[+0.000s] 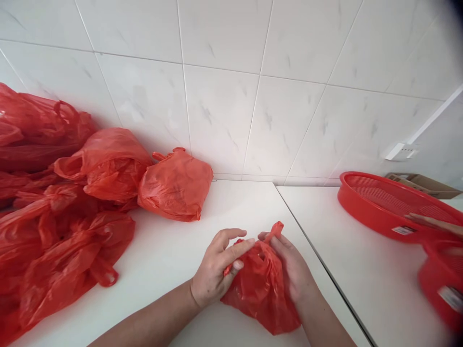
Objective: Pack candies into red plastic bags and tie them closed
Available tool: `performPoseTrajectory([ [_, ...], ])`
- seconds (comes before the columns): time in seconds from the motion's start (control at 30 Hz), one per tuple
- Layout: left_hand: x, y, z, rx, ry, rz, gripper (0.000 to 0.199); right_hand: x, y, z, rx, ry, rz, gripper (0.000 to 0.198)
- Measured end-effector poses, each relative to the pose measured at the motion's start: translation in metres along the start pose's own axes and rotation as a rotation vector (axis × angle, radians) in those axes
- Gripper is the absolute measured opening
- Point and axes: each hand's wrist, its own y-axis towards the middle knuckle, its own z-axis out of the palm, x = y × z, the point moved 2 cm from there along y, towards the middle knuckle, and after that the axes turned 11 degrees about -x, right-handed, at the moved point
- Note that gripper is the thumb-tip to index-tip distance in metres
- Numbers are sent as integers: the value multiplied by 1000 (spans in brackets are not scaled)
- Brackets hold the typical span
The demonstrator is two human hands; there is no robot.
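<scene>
Between my hands a red plastic bag (258,289) rests on the white table, its gathered top upward. My left hand (219,265) grips the bag's left side at the top, fingers curled, with a bit of red plastic poking out below them. On the other side, my right hand (291,265) holds the bag's right handle, which sticks up past the thumb. What the bag contains is hidden by the plastic.
Several red bags (65,241) are heaped at left, and a full bag (177,185) stands against the tiled wall. At right are two red sieves (376,217), another person's hand (434,223), and a cardboard box (430,185). A seam separates two white tabletops (318,207).
</scene>
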Motion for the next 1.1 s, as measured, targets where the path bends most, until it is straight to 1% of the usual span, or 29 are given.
performPoseTrajectory([
  [0.03, 4, 2, -4, -31, 22, -14, 39, 5, 4, -6, -44, 17, -30, 14],
  [0.1, 12, 7, -12, -88, 59, -85, 35, 17, 14, -22, -169, 33, -113, 19],
  [0.17, 21, 12, -19, -137, 77, -188, 38, 29, 23, -38, -306, 30, -193, 22],
  [0.23, 27, 15, -23, -175, 70, -285, 41, 37, 29, -51, -398, 31, -238, 22],
  [0.3, 30, 15, -23, -196, 45, -366, 40, 40, 33, -58, -437, 42, -267, 20],
  [0.4, 33, 12, -20, -208, -5, -513, 40, 41, 32, -58, -455, 58, -292, 19],
  [0.53, 33, 12, -18, -202, -92, -688, 41, 45, 26, -54, -429, 56, -294, 19],
  [0.6, 33, 14, -18, -174, -157, -755, 42, 49, 24, -54, -411, 48, -305, 19],
  [0.73, 35, 15, -15, -29, -356, -846, 43, 55, 23, -56, -294, 5, -353, 17],
  [0.8, 35, 14, -13, 56, -453, -854, 41, 53, 24, -58, -259, -43, -299, 23],
  [0.87, 35, 12, -9, 134, -512, -834, 38, 50, 24, -59, -217, -137, -215, 41],
  [0.9, 34, 10, -7, 175, -514, -815, 42, 48, 23, -59, -174, -208, -183, 51],
  [0.97, 32, 6, -1, 248, -460, -770, 61, 48, 20, -58, -47, -370, -150, 67],
  [1.03, 29, 1, 4, 289, -388, -736, 76, 49, 14, -55, 54, -504, -139, 71],
  [1.07, 27, -1, 6, 293, -375, -724, 78, 50, 12, -53, 72, -542, -141, 68],
  [1.1, 24, -2, 8, 285, -382, -710, 77, 51, 9, -50, 79, -563, -145, 60],
])
